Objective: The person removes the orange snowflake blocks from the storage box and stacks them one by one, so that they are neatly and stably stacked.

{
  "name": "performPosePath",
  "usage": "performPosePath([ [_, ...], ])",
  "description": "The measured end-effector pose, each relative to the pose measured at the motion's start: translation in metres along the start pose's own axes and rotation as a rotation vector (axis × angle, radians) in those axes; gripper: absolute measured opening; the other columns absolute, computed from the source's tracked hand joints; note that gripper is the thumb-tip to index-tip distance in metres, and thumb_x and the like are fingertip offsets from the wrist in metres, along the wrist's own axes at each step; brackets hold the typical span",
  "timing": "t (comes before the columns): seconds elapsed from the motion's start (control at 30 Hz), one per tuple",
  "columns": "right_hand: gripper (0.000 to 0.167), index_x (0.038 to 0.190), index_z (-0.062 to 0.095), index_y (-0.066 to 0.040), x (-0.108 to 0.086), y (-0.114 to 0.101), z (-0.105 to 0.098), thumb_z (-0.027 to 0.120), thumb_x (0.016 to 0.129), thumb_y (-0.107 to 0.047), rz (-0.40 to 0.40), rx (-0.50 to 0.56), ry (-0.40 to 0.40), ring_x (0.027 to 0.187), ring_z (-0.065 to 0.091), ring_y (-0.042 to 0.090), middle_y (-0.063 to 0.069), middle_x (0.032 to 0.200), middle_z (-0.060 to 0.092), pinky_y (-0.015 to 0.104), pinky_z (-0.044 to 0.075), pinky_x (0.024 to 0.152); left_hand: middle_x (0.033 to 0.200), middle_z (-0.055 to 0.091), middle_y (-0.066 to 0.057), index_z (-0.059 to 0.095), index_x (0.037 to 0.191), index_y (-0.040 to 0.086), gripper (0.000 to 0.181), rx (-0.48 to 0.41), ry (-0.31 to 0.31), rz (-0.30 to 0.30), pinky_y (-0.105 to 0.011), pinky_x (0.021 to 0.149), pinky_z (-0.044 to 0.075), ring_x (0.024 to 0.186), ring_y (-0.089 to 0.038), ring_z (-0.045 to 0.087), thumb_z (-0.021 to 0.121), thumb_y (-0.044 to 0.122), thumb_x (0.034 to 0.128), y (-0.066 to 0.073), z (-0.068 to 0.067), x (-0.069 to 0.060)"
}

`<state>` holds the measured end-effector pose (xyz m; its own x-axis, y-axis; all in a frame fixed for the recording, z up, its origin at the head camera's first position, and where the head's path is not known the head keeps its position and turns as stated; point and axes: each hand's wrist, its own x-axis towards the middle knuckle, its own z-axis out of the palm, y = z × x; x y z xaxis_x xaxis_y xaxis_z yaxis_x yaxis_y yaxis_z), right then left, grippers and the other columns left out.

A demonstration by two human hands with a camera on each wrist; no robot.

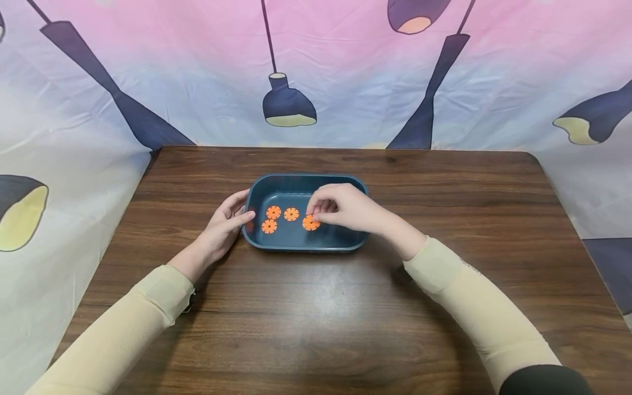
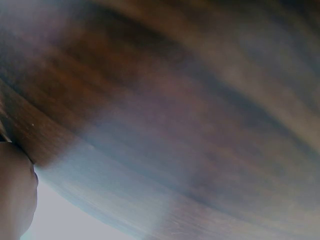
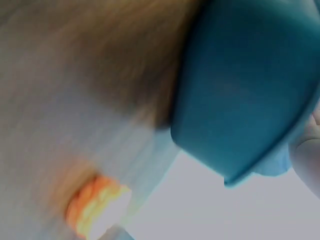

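A dark teal rectangular tray (image 1: 340, 241) rests on the wooden table. My left hand (image 1: 222, 227) grips its left end, thumb over the rim and fingers along the outside wall. Inside, three notched orange plastic discs (image 1: 291, 214) lie toward the left. My right hand (image 1: 348, 208) reaches in from the right and pinches another notched orange disc (image 1: 311, 223) between thumb and fingertips, partly covering it. The right wrist view shows the outer wall of the tray (image 3: 245, 90) close up, with part of the hand (image 3: 307, 150) at the right edge.
The brown table (image 1: 316, 323) reaches back to a hanging cloth (image 1: 345, 60) printed with lamps. A blurred orange thing (image 3: 92, 202) shows low in the right wrist view; its kind is unclear. Blurred tabletop (image 2: 150, 110) fills most of the left wrist view.
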<state>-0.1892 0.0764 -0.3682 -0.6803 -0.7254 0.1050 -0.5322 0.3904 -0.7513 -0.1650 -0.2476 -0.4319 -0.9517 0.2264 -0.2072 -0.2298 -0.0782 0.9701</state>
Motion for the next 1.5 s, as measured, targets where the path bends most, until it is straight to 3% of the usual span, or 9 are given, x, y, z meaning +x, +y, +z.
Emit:
performPosePath([
  [0.27,0.014,0.107,0.078,-0.01,-0.023,0.001,-0.023,0.076,0.097,-0.002,0.047,0.041,0.093,0.09,0.068,0.015,0.003,0.103,0.076,0.031,0.06,0.084,0.139,0.055,0.012,0.05,0.148,0.02,0.046,0.0,0.0,0.004,-0.012,0.103,0.048,0.129,-0.001,0.054,0.059,0.005,0.1062,0.0,0.0,0.0],
  [0.73,0.012,0.106,0.08,-0.013,-0.065,0.023,-0.049,0.077,0.097,-0.005,0.118,0.013,0.23,0.087,0.066,0.01,0.002,0.099,0.076,0.021,0.054,0.075,0.14,0.055,0.011,0.051,0.148,0.021,0.045,-0.006,-0.004,0.007,-0.012,0.103,0.047,0.13,-0.001,0.054,0.058,0.005,0.1064,-0.001,0.0,0.0],
  [1.07,0.01,0.107,0.08,-0.013,-0.09,0.045,-0.058,0.076,0.099,-0.008,0.209,-0.031,0.261,0.088,0.064,0.009,0.004,0.098,0.074,0.019,0.054,0.077,0.14,0.055,0.01,0.05,0.148,0.02,0.046,-0.006,-0.005,0.007,-0.013,0.101,0.048,0.129,-0.002,0.055,0.059,0.005,0.1061,-0.001,0.0,0.001],
  [1.33,0.009,0.105,0.079,-0.008,-0.104,0.059,-0.062,0.077,0.097,-0.005,0.216,-0.08,0.295,0.085,0.062,0.004,0.007,0.097,0.075,0.014,0.052,0.076,0.139,0.055,0.012,0.05,0.149,0.019,0.047,-0.011,-0.008,0.016,-0.012,0.103,0.048,0.13,0.0,0.054,0.059,0.004,0.1057,0.0,0.001,-0.001],
  [1.5,0.008,0.104,0.08,-0.009,-0.109,0.065,-0.065,0.077,0.097,-0.005,0.26,-0.111,0.279,0.083,0.061,0.004,0.007,0.094,0.074,0.015,0.051,0.075,0.137,0.057,0.013,0.052,0.146,0.021,0.045,-0.02,-0.01,0.03,-0.012,0.103,0.048,0.128,0.001,0.055,0.058,0.002,0.1053,0.0,0.001,-0.001],
])
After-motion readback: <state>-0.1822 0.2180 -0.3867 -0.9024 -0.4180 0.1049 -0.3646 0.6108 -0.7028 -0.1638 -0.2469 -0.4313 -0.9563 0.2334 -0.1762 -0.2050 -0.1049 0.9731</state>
